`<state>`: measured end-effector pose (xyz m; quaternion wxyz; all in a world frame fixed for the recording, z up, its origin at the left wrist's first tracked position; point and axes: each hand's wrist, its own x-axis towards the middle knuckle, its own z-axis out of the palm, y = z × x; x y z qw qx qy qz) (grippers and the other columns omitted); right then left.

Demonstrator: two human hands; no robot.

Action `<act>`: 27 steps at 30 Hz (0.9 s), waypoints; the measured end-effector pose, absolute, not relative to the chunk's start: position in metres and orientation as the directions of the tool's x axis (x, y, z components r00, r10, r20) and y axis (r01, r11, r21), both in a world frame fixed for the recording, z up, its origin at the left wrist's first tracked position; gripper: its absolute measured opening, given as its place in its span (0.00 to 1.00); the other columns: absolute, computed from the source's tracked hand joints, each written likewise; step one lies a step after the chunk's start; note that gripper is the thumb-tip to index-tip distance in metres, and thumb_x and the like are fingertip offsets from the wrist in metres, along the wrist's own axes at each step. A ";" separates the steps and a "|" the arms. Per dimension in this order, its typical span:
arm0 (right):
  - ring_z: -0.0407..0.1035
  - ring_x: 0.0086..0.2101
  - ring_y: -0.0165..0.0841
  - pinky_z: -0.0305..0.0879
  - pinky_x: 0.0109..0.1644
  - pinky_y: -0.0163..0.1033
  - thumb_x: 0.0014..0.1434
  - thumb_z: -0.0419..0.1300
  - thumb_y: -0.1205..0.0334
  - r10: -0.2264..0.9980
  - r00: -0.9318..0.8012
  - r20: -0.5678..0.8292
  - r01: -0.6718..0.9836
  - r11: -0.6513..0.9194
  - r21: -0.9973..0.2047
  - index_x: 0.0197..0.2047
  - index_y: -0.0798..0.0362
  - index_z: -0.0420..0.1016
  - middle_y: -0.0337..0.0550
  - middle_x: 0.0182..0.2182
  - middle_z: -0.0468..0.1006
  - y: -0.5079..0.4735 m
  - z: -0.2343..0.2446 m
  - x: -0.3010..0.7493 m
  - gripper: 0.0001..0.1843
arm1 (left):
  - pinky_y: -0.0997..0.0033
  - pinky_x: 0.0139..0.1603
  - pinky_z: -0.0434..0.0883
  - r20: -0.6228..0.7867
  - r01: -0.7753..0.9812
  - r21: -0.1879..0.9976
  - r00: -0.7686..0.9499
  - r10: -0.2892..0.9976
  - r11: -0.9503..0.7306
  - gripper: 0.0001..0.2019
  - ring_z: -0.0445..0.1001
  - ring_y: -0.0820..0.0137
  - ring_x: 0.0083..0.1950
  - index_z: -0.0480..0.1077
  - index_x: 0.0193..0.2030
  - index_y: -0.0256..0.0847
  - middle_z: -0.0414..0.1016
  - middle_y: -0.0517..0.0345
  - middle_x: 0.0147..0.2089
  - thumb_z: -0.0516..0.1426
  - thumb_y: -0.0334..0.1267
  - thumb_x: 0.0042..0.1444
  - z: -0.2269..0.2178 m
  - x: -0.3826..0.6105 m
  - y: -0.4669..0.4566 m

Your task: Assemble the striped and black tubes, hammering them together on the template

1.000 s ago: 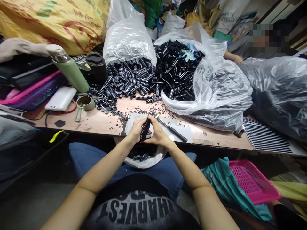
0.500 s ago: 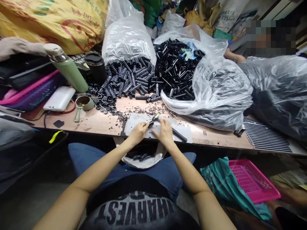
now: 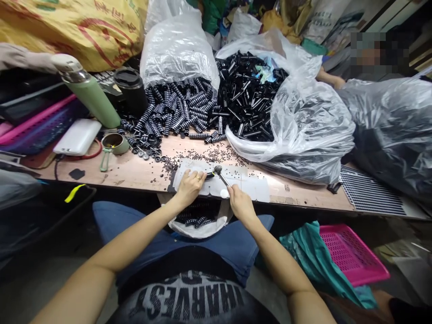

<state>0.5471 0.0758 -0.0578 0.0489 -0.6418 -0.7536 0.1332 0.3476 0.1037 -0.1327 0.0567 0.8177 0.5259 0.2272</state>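
My left hand (image 3: 191, 183) rests at the table's near edge, fingers closed around a small black cylindrical part (image 3: 209, 175). Its outer end points right, and most of the part is hidden by the fingers. My right hand (image 3: 241, 202) grips a hammer (image 3: 223, 178) by its handle. The hammer's rounded metal head (image 3: 218, 169) is just right of the part's end; whether they touch I cannot tell. Beneath both lies a pale grey plate (image 3: 256, 186). Small dark bits (image 3: 202, 155) are scattered behind it.
Behind stand a bag of ribbed black rollers (image 3: 182, 108) and a bag of black handled parts (image 3: 246, 94). At left are a green bottle (image 3: 94, 101), a white power bank (image 3: 78, 137) and a small cup (image 3: 116, 144). Another person's arm (image 3: 332, 80) shows at back right.
My right hand has moved right and down and now grips the hammer's handle, with its head by the part. My left hand has shifted slightly left, keeping the black part.
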 end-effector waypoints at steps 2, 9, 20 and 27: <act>0.70 0.25 0.35 0.54 0.29 0.35 0.70 0.36 0.52 0.983 -0.184 0.005 0.925 0.174 -0.338 0.39 0.51 0.65 0.43 0.26 0.75 0.075 -0.049 0.538 0.21 | 0.46 0.66 0.50 0.303 0.859 0.277 0.347 0.888 -0.430 0.24 0.60 0.52 0.65 0.60 0.64 0.28 0.63 0.33 0.64 0.46 0.36 0.63 -0.134 0.360 0.099; 0.73 0.30 0.38 0.58 0.32 0.38 0.70 0.39 0.52 0.874 -0.455 -0.172 0.869 0.395 -0.297 0.47 0.54 0.67 0.50 0.34 0.79 0.071 -0.048 0.492 0.21 | 0.50 0.67 0.51 0.263 0.875 0.197 0.388 0.883 -0.443 0.28 0.56 0.54 0.68 0.53 0.67 0.23 0.59 0.34 0.66 0.44 0.35 0.61 -0.144 0.376 0.099; 0.69 0.28 0.35 0.56 0.31 0.37 0.69 0.42 0.51 0.984 -0.177 -0.028 0.967 0.168 -0.192 0.37 0.52 0.68 0.44 0.28 0.74 0.116 -0.073 0.551 0.20 | 0.63 0.38 0.68 0.147 0.865 0.447 0.178 0.973 -0.226 0.18 0.71 0.60 0.41 0.69 0.56 0.34 0.73 0.41 0.42 0.47 0.36 0.64 -0.092 0.341 0.178; 0.67 0.42 0.42 0.63 0.45 0.44 0.67 0.45 0.53 0.948 -0.235 0.215 0.940 0.277 -0.197 0.39 0.52 0.68 0.51 0.39 0.73 0.165 -0.080 0.570 0.16 | 0.52 0.52 0.60 0.167 0.968 0.215 0.093 0.982 -0.128 0.17 0.65 0.52 0.53 0.72 0.44 0.30 0.72 0.35 0.46 0.44 0.22 0.57 -0.099 0.308 0.297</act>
